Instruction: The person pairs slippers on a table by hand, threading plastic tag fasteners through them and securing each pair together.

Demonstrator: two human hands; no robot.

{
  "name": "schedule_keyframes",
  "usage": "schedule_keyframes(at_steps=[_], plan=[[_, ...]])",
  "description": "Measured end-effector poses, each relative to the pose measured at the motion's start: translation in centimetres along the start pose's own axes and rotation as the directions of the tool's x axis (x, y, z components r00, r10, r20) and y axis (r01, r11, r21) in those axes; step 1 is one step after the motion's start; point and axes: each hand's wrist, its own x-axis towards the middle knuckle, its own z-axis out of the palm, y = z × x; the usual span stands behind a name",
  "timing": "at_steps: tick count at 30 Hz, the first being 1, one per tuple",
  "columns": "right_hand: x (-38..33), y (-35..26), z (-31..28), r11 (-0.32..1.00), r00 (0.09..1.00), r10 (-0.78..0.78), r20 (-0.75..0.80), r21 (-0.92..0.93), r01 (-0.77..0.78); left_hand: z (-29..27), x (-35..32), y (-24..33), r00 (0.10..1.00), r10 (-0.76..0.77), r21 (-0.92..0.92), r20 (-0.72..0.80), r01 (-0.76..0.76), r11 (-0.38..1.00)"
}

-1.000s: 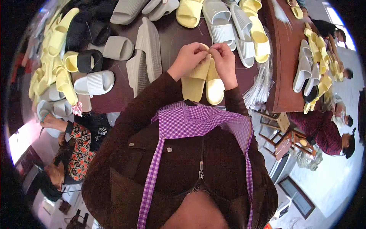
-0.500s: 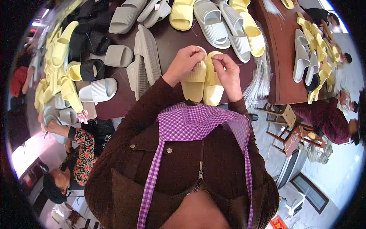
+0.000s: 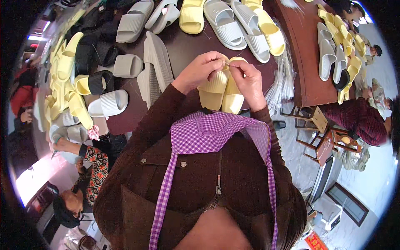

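A pair of yellow slide slippers (image 3: 212, 87) stands side by side at the table edge in front of me. Above their far ends, my left hand (image 3: 201, 70) is closed in a pinch. My right hand (image 3: 250, 80) pinches just beside it, thumb and forefinger together. Between the two sets of fingertips shows a thin pale strand; its full length is too fine to make out. Both hands hover over the slippers and partly cover them.
On the dark table (image 3: 185, 46) lie grey slippers (image 3: 158, 62), more yellow slippers (image 3: 192, 16) and a bundle of clear plastic strands (image 3: 280, 85). A yellow pile (image 3: 62, 91) and a seated person (image 3: 93, 166) are at left. Right are a second table (image 3: 306, 79) and wooden stools (image 3: 321, 146).
My fingertips have come closer together, and the pale strand now shows between them. The slippers in front of me stay in place; the whole view has shifted slightly.
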Motion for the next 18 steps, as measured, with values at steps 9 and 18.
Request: schedule_keyframes(at_steps=[9,18], plan=[[-0.4,0.2,-0.6,0.998,0.998,-0.054,-0.014,-0.046,0.053,0.4,-0.1,0.6,0.996,-0.059,0.005,0.071,0.059,0.998],[0.0,-0.3,-1.4,0.981,0.987,-0.15,0.062,-0.114,0.156,-0.5,0.3,0.3,0.975,-0.089,-0.016,0.204,0.094,0.995]])
